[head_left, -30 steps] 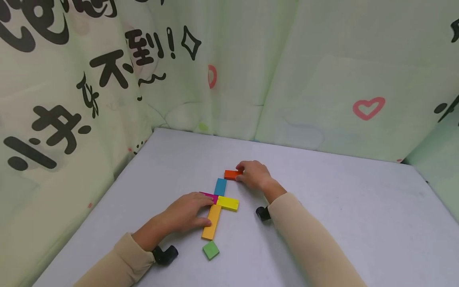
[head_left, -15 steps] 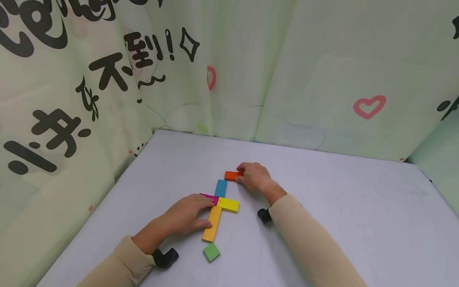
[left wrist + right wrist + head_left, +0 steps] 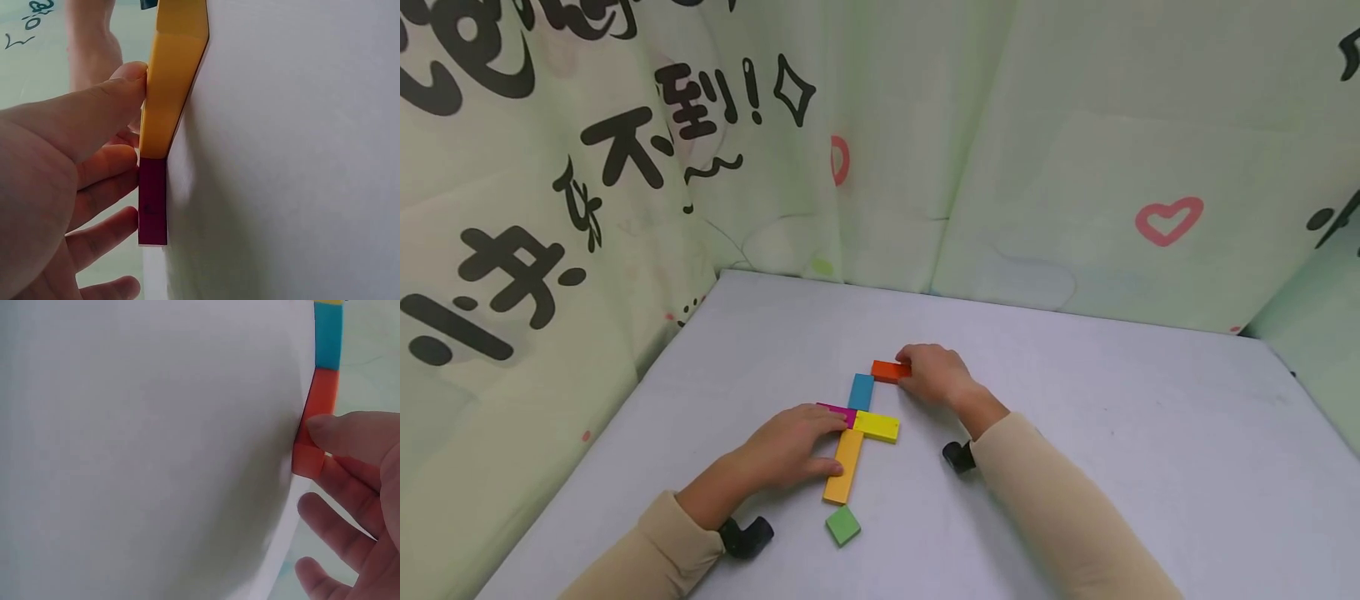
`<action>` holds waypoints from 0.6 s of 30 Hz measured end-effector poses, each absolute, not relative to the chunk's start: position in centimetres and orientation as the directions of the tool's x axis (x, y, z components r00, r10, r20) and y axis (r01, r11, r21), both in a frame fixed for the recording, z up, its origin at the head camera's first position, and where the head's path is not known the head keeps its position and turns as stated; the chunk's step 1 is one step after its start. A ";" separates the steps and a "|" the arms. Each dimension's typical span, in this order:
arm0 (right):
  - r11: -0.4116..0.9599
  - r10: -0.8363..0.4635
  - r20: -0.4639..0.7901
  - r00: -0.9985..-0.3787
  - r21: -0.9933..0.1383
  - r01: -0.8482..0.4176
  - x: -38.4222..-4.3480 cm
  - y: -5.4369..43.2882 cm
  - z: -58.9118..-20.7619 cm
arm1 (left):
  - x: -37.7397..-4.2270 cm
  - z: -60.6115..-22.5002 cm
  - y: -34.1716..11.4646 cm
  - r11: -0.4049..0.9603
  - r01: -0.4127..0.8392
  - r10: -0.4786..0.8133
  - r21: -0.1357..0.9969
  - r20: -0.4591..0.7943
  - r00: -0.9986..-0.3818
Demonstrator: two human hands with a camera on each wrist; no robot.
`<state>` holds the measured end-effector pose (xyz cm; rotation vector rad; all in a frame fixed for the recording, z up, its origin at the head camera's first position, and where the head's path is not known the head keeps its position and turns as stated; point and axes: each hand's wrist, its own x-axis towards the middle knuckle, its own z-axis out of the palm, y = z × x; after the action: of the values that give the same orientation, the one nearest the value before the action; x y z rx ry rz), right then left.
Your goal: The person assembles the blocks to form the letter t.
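Note:
My right hand (image 3: 936, 372) pinches the right end of a red-orange block (image 3: 887, 372) between thumb and fingers; the right wrist view shows the thumb on its near face. The block's other end lies close by the far end of a blue block (image 3: 861, 392). My left hand (image 3: 786, 446) rests on the pieces with fingers extended: its thumb touches a long amber block (image 3: 850, 450), and its fingertips lie on a magenta block (image 3: 153, 203), partly covered in the head view. A yellow block (image 3: 877, 427) sits beside the magenta one, between the blue and amber blocks.
A green square block (image 3: 842, 526) lies just off the near end of the amber block. All the pieces lie on a white table (image 3: 1112, 467). Pale green printed curtains (image 3: 1037, 167) hang behind the table and along its left side.
My right hand has shifted slightly toward me and to the right, and the red-orange block has turned a little, its right end nearer me. My left hand has stayed in place.

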<state>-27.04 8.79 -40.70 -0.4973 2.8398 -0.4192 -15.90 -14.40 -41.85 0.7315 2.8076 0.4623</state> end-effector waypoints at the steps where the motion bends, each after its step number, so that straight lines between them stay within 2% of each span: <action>1: 0.899 -0.364 -0.163 -0.917 -0.320 -0.300 -26.9 8.8 -40.7 | -15.9 -41.9 -14.4 0.826 0.443 0.506 0.349 -0.112 -0.855; 18: 0.852 -0.371 -0.100 -0.923 -0.431 -0.296 -24.6 11.3 -39.3 | -15.7 -41.6 -14.4 0.819 0.449 0.512 0.358 -0.102 -0.853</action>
<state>-24.58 11.32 -39.32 -0.5181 2.8493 -0.6196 -15.65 -14.43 -41.62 0.7496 2.8093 0.4821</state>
